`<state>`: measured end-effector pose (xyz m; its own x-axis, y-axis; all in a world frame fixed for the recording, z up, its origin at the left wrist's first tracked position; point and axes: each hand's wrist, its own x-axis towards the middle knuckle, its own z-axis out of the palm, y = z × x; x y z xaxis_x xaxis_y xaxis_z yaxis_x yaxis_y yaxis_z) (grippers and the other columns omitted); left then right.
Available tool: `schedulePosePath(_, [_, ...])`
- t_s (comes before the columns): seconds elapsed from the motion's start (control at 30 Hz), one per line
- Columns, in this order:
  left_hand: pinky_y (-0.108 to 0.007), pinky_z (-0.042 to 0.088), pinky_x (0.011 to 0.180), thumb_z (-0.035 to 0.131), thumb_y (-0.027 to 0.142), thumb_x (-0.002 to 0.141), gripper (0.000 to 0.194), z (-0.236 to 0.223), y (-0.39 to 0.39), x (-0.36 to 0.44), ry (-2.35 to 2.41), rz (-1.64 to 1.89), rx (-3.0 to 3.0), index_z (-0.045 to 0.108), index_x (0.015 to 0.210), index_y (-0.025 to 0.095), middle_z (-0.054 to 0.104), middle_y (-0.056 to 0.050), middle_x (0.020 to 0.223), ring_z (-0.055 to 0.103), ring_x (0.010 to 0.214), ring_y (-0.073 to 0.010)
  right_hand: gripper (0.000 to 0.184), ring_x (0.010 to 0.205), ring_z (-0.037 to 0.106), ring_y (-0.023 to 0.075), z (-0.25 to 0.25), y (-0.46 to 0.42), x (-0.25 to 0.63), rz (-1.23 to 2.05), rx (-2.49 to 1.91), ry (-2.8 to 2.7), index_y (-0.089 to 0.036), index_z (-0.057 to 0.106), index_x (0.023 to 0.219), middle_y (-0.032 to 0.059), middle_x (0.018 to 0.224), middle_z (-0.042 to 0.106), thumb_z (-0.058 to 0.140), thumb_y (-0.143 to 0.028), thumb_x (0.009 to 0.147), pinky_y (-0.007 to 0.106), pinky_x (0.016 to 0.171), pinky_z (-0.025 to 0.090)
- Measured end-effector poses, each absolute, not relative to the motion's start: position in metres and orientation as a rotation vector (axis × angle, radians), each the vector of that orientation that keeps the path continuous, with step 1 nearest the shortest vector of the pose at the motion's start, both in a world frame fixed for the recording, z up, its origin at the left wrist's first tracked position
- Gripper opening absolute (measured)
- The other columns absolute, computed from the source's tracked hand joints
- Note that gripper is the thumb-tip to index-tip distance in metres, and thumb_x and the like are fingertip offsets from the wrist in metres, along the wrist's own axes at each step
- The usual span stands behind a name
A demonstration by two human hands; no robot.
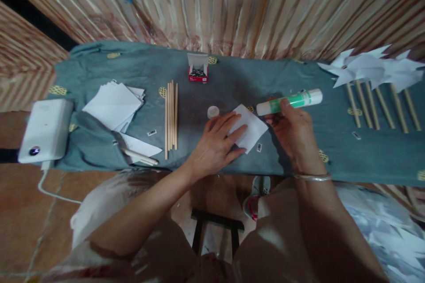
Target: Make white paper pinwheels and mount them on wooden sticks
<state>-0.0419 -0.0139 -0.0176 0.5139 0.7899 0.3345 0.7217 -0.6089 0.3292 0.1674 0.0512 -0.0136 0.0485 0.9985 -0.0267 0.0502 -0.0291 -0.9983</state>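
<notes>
My left hand (217,139) lies with its fingers spread over a small white square of paper (254,128), pressing it to the cloth. In my right hand (294,128) is a green and white glue stick (292,101), gripped around its barrel and tilted slightly. Its left end hangs just above the paper's upper right edge; whether it touches cannot be made out. A round white cap (213,112) rests on the cloth beyond my left fingers.
Several wooden sticks (171,117) lie left of my hands, near a stack of white paper (114,101) and a white power bank (46,130). A red box of small metal pieces (198,73) stands behind. Paper pinwheels (372,68) on sticks lie at far right.
</notes>
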Motion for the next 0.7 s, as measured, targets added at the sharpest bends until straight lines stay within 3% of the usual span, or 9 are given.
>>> schedulePosePath(0.17, [-0.049, 0.035, 0.102, 0.049, 0.031, 0.095, 0.039, -0.01, 0.004, -0.063, 1.639, 0.724, 2.497, 0.051, 0.132, 0.021, 0.05, -0.014, 0.141, 0.042, 0.13, -0.0304, 0.023, 0.057, 0.061, 0.0115, -0.014, 0.05, 0.164, 1.298, -1.17, -0.972, -0.022, 0.065, 0.076, -0.0008, 0.07, 0.066, 0.07, -0.044, 0.078, 0.024, 0.051, 0.05])
schedulePosePath(0.33, [-0.045, 0.045, 0.092, 0.052, 0.019, 0.09, 0.033, -0.013, 0.016, -0.075, 1.694, 0.643, 2.337, 0.061, 0.122, 0.017, 0.064, -0.013, 0.116, 0.055, 0.108, -0.028, 0.027, 0.055, 0.062, 0.0084, -0.011, 0.048, 0.159, 1.444, -1.069, -0.768, -0.02, 0.066, 0.071, -0.0022, 0.067, 0.068, 0.084, -0.039, 0.064, 0.017, 0.052, 0.054])
schedulePosePath(0.53, [-0.031, 0.053, 0.079, 0.064, 0.02, 0.081, 0.026, -0.012, 0.018, -0.072, 1.572, 1.1, 1.758, 0.066, 0.107, 0.019, 0.067, -0.004, 0.099, 0.064, 0.083, -0.0154, 0.023, 0.073, 0.071, 0.0138, -0.006, 0.045, 0.16, 1.586, -0.985, -0.662, -0.019, 0.069, 0.076, -0.0007, 0.078, 0.073, 0.085, -0.031, 0.064, 0.026, 0.072, 0.063])
schedulePosePath(0.7, [-0.027, 0.055, 0.071, 0.075, 0.024, 0.069, 0.032, -0.013, 0.016, -0.057, 1.352, 1.183, 1.207, 0.067, 0.099, 0.017, 0.071, -0.002, 0.084, 0.067, 0.074, -0.0148, 0.029, 0.069, 0.071, 0.0137, -0.004, 0.043, 0.156, 1.687, -0.94, -0.601, -0.019, 0.07, 0.076, -0.0007, 0.075, 0.075, 0.089, -0.031, 0.058, 0.024, 0.071, 0.063])
